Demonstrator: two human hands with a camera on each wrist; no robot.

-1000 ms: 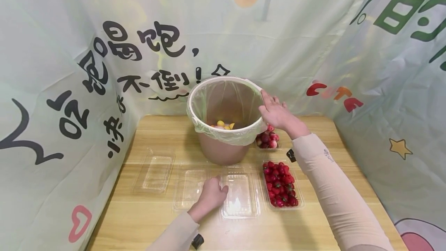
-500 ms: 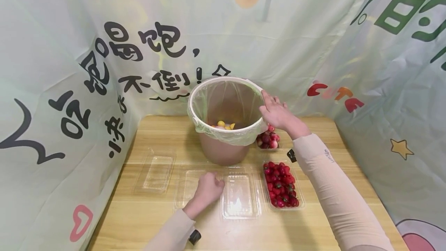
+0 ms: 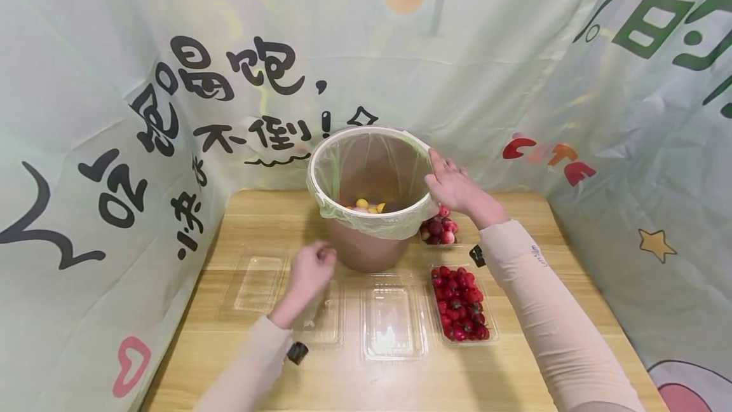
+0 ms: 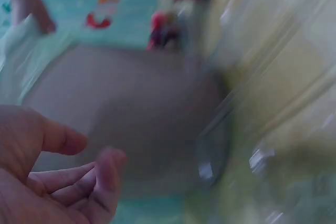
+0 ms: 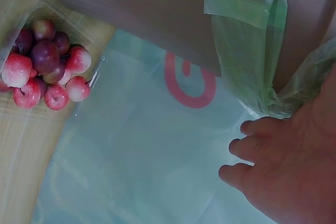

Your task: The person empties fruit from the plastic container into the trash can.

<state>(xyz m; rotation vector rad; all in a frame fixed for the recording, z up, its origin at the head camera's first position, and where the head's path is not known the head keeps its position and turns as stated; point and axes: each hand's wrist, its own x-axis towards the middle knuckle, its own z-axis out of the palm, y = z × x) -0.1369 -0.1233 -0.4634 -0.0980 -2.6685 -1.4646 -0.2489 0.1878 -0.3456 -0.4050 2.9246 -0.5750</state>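
My left hand (image 3: 311,269) is over the table, left of the pinkish-brown trash bin (image 3: 366,253). In the left wrist view its thumb (image 4: 65,140) and fingers (image 4: 107,171) are loosely bent, apart from each other, with nothing between them. Below it lies a clear plastic box (image 3: 337,323). My right hand (image 3: 454,189) holds the bin's white rim at the right side, over the pale green liner bag (image 3: 389,227); part of its grip is hidden. Several small yellow round fruits (image 3: 363,204) and other pieces lie inside the bin.
More clear plastic boxes stand at left (image 3: 256,285) and centre (image 3: 394,323). To the right, one box holds red strawberry-like fruits (image 3: 460,304); behind it, another holds plum-like and pink-white fruits (image 3: 440,227). Printed fabric walls (image 3: 492,68) enclose the wooden table (image 3: 229,361).
My left hand has moved left and away from me, from between the two middle boxes to above the left one. The right hand and the bin have stayed in place.
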